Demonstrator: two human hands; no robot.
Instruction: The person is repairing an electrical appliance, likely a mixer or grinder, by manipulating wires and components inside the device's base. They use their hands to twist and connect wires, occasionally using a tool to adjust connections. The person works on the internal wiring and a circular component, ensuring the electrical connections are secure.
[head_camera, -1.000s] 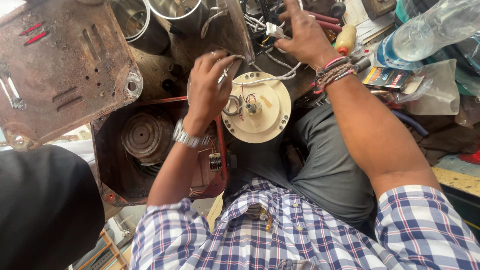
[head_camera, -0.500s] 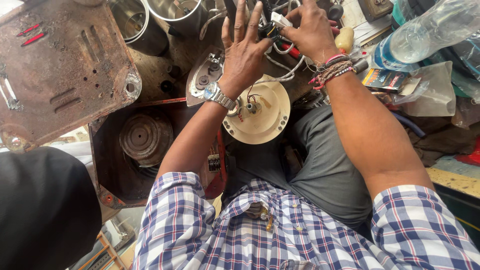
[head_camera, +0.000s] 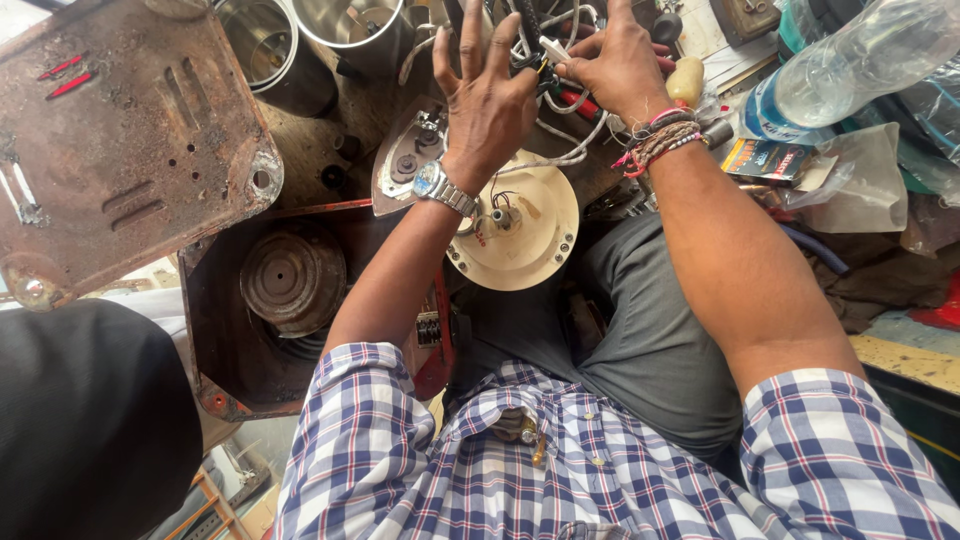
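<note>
Juggling a tangle of white cables (head_camera: 560, 150) over a packed bench looks like the risky bit. The right hand (head_camera: 615, 65) pinches a small white connector (head_camera: 553, 48) between thumb and fingertips, while the left hand (head_camera: 490, 95) is spread wide, fingers fanned, palm down over the same bundle and holding nothing that shows. If the pinch slips, the connector probably drops back into the knot of wires and red-handled tools (head_camera: 580, 100) under it, and fishing it out would be a pain. Pulling hard could also strain the thin leads running to the cream round motor plate (head_camera: 520, 235), which sits on the person's lap just below the left wrist and its metal watch (head_camera: 440, 188). The plate isn't steadied by either hand, so a tug on the cables might tip it off the knee.

The connector sits right between the two hands, touching the right fingertips, just beside the left fingers. A clear plastic bottle (head_camera: 850, 65) lies off past the right wrist, and the rusty metal base (head_camera: 130, 140) is well out beyond the left arm.
</note>
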